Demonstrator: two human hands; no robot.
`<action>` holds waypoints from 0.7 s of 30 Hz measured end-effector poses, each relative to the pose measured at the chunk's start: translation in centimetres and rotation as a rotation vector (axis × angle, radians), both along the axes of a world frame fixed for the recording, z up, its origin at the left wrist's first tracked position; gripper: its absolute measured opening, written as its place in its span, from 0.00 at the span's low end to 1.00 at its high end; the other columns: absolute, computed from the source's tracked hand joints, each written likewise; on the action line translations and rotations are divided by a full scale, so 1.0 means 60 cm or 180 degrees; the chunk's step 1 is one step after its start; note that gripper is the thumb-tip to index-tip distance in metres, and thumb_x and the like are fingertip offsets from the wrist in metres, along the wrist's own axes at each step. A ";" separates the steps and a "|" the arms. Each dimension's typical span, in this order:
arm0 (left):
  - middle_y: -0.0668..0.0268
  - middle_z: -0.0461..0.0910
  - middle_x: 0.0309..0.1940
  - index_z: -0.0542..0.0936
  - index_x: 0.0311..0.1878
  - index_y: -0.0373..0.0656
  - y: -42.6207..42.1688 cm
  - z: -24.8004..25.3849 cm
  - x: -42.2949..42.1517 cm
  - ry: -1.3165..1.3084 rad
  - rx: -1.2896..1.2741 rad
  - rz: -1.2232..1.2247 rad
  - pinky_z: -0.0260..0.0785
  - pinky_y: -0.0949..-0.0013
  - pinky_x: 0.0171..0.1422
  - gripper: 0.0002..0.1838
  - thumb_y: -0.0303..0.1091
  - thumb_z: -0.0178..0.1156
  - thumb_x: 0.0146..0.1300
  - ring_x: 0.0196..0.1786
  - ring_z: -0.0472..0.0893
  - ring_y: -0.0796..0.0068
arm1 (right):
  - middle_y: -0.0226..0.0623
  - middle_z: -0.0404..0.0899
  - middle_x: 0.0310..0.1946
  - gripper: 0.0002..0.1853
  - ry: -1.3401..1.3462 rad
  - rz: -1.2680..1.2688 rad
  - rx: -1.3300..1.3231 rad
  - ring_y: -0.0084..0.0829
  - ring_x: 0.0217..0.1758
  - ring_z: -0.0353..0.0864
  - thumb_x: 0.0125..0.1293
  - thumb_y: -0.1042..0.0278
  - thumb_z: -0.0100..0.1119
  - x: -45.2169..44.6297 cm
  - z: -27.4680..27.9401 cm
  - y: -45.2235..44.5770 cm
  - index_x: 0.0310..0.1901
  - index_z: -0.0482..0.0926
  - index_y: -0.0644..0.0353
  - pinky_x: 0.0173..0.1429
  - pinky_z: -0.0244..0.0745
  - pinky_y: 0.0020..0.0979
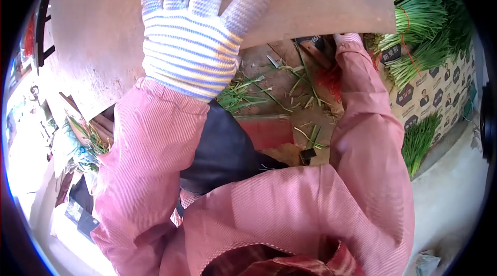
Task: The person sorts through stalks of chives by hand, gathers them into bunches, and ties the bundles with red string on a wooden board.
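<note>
My left hand (194, 35), in a white glove with blue stripes, lies flat on a brown board (321, 1) with its fingers spread. My right hand (348, 38) reaches under the board's front edge at the right. Only a bit of its glove cuff shows below the pink sleeve, and the fingers are hidden. Beside that wrist lie some red string (331, 82) and a dark object. Loose green stalks (240, 95) are scattered on the floor below the board.
Bundles of green stalks (422, 12) tied with red string are stacked at the upper right, by a patterned sheet (440, 89). Another green bunch (420, 141) stands lower right. A red piece (266, 132) lies on the floor. Plant scraps and bags are at the left.
</note>
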State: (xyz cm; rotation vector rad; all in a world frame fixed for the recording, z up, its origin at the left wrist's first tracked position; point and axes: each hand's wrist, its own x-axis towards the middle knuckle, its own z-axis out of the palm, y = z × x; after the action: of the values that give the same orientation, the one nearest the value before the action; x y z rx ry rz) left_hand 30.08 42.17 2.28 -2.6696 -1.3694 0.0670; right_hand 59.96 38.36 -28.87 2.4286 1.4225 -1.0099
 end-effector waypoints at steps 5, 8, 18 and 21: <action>0.53 0.65 0.53 0.68 0.55 0.56 -0.003 -0.007 0.000 -0.0290 0.0377 -0.0176 0.53 0.46 0.57 0.31 0.32 0.58 0.41 0.55 0.64 0.49 | 0.45 0.76 0.36 0.31 0.0388 -0.0297 0.0576 0.37 0.40 0.77 0.45 0.59 0.62 0.086 0.133 -0.137 0.52 0.65 0.56 0.45 0.69 0.31; 0.53 0.64 0.53 0.67 0.56 0.55 -0.008 -0.018 -0.001 -0.0383 0.0269 -0.0180 0.52 0.45 0.58 0.33 0.32 0.59 0.40 0.56 0.64 0.49 | 0.37 0.76 0.40 0.33 0.0913 -0.0597 0.0417 0.27 0.43 0.74 0.45 0.70 0.61 0.105 0.201 -0.227 0.56 0.62 0.58 0.48 0.68 0.26; 0.53 0.66 0.51 0.66 0.56 0.54 -0.010 -0.006 -0.005 -0.0333 0.0518 -0.0330 0.52 0.44 0.57 0.29 0.34 0.54 0.45 0.55 0.65 0.51 | 0.51 0.75 0.39 0.24 0.0723 0.1545 -0.0174 0.46 0.45 0.74 0.53 0.59 0.53 -0.217 0.160 0.005 0.51 0.66 0.57 0.48 0.68 0.38; 0.54 0.66 0.51 0.66 0.56 0.55 -0.008 0.002 -0.009 -0.0343 0.0292 -0.0239 0.53 0.44 0.57 0.28 0.31 0.51 0.47 0.55 0.65 0.53 | 0.50 0.75 0.38 0.24 0.0494 0.1997 0.0622 0.46 0.44 0.74 0.53 0.58 0.53 -0.209 0.115 0.025 0.51 0.66 0.58 0.47 0.69 0.38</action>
State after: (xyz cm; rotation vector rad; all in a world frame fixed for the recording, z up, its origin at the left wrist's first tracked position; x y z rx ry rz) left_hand 29.51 41.71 2.39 -2.6797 -1.2665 -0.1459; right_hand 47.44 39.89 -21.98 1.8142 2.2229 -0.9398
